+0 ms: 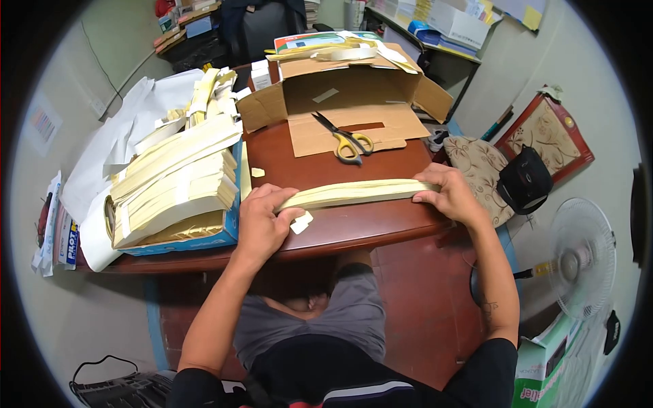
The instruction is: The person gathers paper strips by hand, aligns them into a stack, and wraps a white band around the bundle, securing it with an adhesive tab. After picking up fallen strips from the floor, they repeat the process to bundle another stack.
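A long bundle of pale yellow paper strips (354, 194) lies level over the front of the brown table (272, 160). My left hand (264, 221) pinches its left end and my right hand (449, 194) grips its right end. Small cream paper pieces (301, 223) rest beside my left fingers. Beyond the bundle, scissors with yellow and black handles (350, 144) lie partly spread on a flap of the open cardboard box (313, 139). To the left, a blue box (235, 228) holds stacked yellow strip bundles (180, 180).
White paper sheets (112, 139) spread over the table's left side. More strips (354, 51) lie on top of the cardboard box. Right of the table stand a patterned chair with a black bag (525, 178) and a fan (581, 258). An office chair (265, 34) is behind.
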Demonstrator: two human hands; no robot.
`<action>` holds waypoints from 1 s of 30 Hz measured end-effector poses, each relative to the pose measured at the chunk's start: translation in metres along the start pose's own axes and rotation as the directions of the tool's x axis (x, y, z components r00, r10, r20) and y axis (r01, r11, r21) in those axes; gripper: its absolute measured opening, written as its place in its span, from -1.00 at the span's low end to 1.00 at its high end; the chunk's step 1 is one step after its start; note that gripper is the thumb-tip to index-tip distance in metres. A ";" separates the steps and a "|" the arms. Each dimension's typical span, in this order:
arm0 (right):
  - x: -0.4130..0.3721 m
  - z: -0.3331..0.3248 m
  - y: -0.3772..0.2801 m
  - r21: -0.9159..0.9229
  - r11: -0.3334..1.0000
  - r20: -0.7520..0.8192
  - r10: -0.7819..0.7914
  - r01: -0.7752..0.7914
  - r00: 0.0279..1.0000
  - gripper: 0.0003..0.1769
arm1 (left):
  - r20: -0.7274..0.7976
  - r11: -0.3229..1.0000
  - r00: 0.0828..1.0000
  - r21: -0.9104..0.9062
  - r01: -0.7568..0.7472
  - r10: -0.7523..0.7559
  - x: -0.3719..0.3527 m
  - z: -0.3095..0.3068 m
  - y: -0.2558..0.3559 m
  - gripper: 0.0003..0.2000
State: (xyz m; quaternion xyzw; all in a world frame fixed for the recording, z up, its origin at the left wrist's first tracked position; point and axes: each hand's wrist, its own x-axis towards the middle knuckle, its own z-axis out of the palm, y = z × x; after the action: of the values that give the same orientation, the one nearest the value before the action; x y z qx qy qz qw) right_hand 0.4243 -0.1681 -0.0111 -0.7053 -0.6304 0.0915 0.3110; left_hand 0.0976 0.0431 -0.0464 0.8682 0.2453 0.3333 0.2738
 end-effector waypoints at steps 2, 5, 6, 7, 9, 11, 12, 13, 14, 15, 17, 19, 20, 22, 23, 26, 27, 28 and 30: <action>0.000 0.001 0.004 0.015 1.000 -0.048 0.003 -0.002 0.999 -0.67 | -0.038 1.000 0.999 -0.006 -0.029 0.028 0.002 -0.004 0.003 -0.68; 0.000 0.001 0.003 0.059 0.996 -0.131 -0.052 0.060 0.990 -0.67 | -0.059 0.998 0.996 -0.012 -0.061 0.060 0.009 -0.008 0.005 -0.65; 0.001 0.000 0.002 0.084 0.993 -0.157 -0.074 0.088 0.985 -0.68 | -0.066 0.998 0.996 -0.015 -0.068 0.067 0.009 -0.008 0.006 -0.64; -0.003 0.007 0.004 0.030 0.999 -0.097 -0.019 0.022 0.995 -0.68 | 0.011 1.000 1.000 -0.004 -0.023 0.023 0.005 -0.003 0.002 -0.62; -0.006 0.011 0.009 0.074 0.997 -0.101 0.024 -0.016 0.995 -0.65 | -0.020 0.998 1.000 -0.061 0.014 -0.015 0.003 0.002 -0.003 -0.49; -0.009 0.017 0.008 0.125 0.992 -0.124 0.038 -0.022 0.992 -0.61 | -0.041 0.992 0.998 -0.118 0.046 -0.051 -0.002 0.007 0.001 -0.43; -0.008 0.018 0.007 0.156 0.987 -0.145 0.048 -0.025 0.988 -0.60 | -0.030 0.989 0.997 -0.130 0.066 -0.071 -0.001 0.006 0.004 -0.41; -0.008 0.019 0.006 0.188 0.982 -0.161 0.062 -0.031 0.985 -0.58 | -0.016 0.986 0.995 -0.143 0.091 -0.094 -0.001 0.006 0.007 -0.39; -0.007 0.020 0.006 0.155 0.988 -0.147 0.050 -0.027 0.988 -0.58 | 0.011 0.988 0.996 -0.121 0.091 -0.091 -0.001 0.006 0.008 -0.40; -0.004 0.020 0.005 0.121 0.992 -0.134 0.040 -0.023 0.990 -0.59 | 0.039 0.991 0.996 -0.101 0.090 -0.086 0.001 0.006 0.009 -0.41; -0.001 0.019 0.003 0.050 0.999 -0.123 0.014 -0.008 0.992 -0.60 | 0.034 0.996 0.998 -0.074 0.052 -0.050 0.004 0.012 0.009 -0.49; 0.004 0.018 -0.005 -0.021 1.000 -0.118 -0.019 0.017 0.993 -0.61 | 0.059 0.999 0.998 0.029 -0.017 0.016 0.005 0.013 0.009 -0.55; 0.004 0.017 -0.003 -0.036 0.999 -0.105 -0.032 0.029 0.994 -0.60 | 0.074 0.995 0.996 0.080 -0.051 0.045 0.005 0.012 0.009 -0.57; 0.004 0.019 0.006 -0.063 0.997 -0.080 -0.058 0.053 0.995 -0.59 | 0.068 0.997 0.996 0.050 -0.061 0.058 0.006 0.012 0.012 -0.67; 0.004 0.019 0.011 -0.064 0.994 -0.073 -0.095 0.091 0.993 -0.63 | 0.074 0.998 0.996 0.031 -0.051 0.049 0.006 0.010 0.011 -0.68; 0.003 0.005 0.002 -0.065 0.996 -0.029 -0.062 0.060 0.998 -0.68 | 0.039 0.996 0.999 0.077 -0.037 0.034 0.009 0.004 0.008 -0.72; 0.001 0.006 0.006 -0.028 0.999 -0.046 -0.044 0.043 0.998 -0.68 | 0.026 0.993 0.999 0.114 -0.036 0.033 0.009 0.003 0.005 -0.71; -0.001 0.009 0.011 0.010 1.000 -0.060 -0.025 0.026 0.998 -0.69 | 0.013 0.988 0.999 0.150 -0.034 0.032 0.007 0.003 0.003 -0.71; 0.002 0.007 0.015 0.047 0.999 -0.083 -0.002 0.006 0.997 -0.68 | 0.032 0.985 0.999 0.171 -0.037 0.032 0.010 0.001 0.005 -0.68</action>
State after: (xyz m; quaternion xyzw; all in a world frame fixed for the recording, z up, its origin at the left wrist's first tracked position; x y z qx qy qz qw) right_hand 0.4338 -0.1638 -0.0246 -0.6996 -0.6161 0.0767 0.3536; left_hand 0.1060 0.0458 -0.0391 0.8974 0.2540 0.3031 0.1956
